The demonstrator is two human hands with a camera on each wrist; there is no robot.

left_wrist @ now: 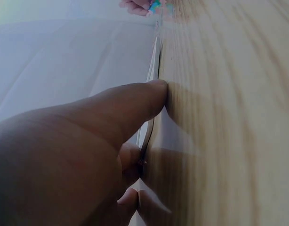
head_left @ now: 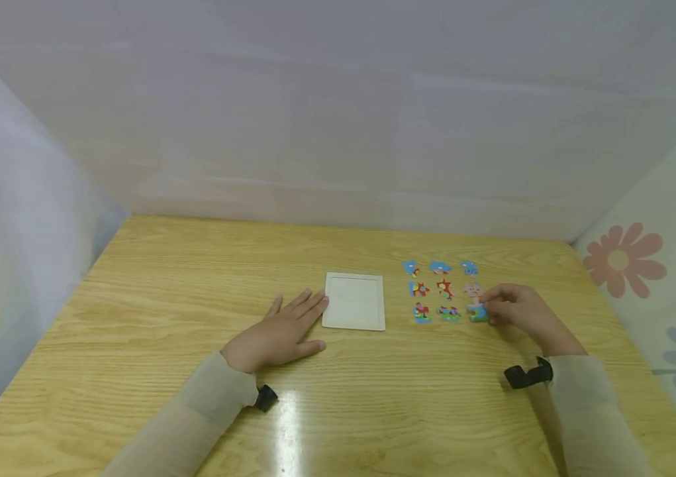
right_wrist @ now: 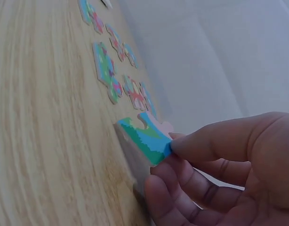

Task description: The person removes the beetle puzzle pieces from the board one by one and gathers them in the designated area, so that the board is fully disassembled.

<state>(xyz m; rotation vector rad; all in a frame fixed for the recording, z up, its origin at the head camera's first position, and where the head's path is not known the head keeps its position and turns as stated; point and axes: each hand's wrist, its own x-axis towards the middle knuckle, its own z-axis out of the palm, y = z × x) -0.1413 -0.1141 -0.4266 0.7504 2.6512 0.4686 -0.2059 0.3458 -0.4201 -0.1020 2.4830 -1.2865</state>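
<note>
My right hand point(head_left: 519, 311) pinches a blue and green jigsaw piece point(right_wrist: 149, 139) between thumb and fingers. In the right wrist view that piece is tilted, one edge raised off the table. A pink piece point(head_left: 471, 289) lies just beyond it in the head view. My left hand point(head_left: 281, 331) lies flat with fingers spread, its fingertips at the left edge of a white square frame point(head_left: 353, 326). The left wrist view shows the thumb point(left_wrist: 156, 89) resting on the wood near the frame's edge. Other colourful jigsaw pieces point(head_left: 445, 289) lie in rows left of the right hand.
The wooden table point(head_left: 373, 404) runs back to a pale cloth wall point(head_left: 338, 132). A side cloth on the right carries a printed pink flower point(head_left: 624, 260). Black straps point(head_left: 528, 376) sit around both wrists.
</note>
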